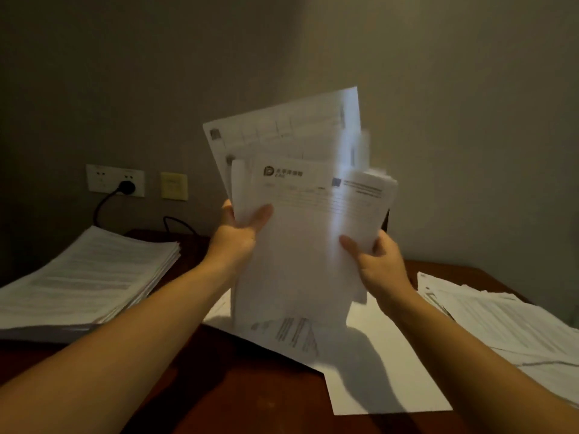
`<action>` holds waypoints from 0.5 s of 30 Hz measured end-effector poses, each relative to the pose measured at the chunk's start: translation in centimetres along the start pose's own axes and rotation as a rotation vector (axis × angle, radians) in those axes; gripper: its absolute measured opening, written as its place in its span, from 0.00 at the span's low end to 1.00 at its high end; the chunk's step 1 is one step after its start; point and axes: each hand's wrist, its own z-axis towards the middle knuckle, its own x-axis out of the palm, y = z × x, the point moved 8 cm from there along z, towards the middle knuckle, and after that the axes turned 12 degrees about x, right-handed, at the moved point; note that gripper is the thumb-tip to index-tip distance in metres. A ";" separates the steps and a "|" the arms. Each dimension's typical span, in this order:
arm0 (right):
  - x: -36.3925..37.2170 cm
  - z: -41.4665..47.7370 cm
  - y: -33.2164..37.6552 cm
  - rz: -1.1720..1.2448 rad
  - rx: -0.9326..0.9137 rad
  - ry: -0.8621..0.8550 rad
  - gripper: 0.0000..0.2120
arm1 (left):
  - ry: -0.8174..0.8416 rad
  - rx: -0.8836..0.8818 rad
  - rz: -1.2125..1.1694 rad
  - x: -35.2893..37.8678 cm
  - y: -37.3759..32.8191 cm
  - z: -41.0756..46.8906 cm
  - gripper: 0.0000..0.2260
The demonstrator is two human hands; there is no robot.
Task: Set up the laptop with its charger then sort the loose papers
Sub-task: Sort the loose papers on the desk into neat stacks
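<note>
**While the sheaf is held upright: hands and papers**

As both hands are raised over the dark wooden table (235, 389), we note a sheaf of papers (300, 252) held upright between them. Its sheets are fanned unevenly at the top and partly blurred.

Left hand (242, 225): grasps the sheaf's left edge, thumb across the front sheet, fingers behind.

Right hand (376, 261): grasps the right edge lower down, thumb on the front, fingers curled behind.

We cannot tell whether the sheaf's lower edge touches the loose sheets (385, 364) lying flat on the table beneath it.

To the left, a thick squared stack (84, 277) rests on the table. To the right, a looser, spread pile (501, 317) lies well apart from it.

On the wall behind, a black plug (127, 186) sits in a white socket panel (103, 180), and its cable (99, 209) drops toward the table's far edge. A yellowish plate (174, 186) is just beside the panel.
</note>
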 end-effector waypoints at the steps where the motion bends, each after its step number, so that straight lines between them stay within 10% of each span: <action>1: 0.2 -0.2 -0.6 -0.015 0.017 0.007 0.18 | -0.006 -0.013 0.007 -0.2 0.9 -0.5 0.19; 15: 0.2 0.3 0.3 0.023 -0.131 -0.007 0.29 | 0.159 0.230 0.242 0.1 0.1 -1.5 0.12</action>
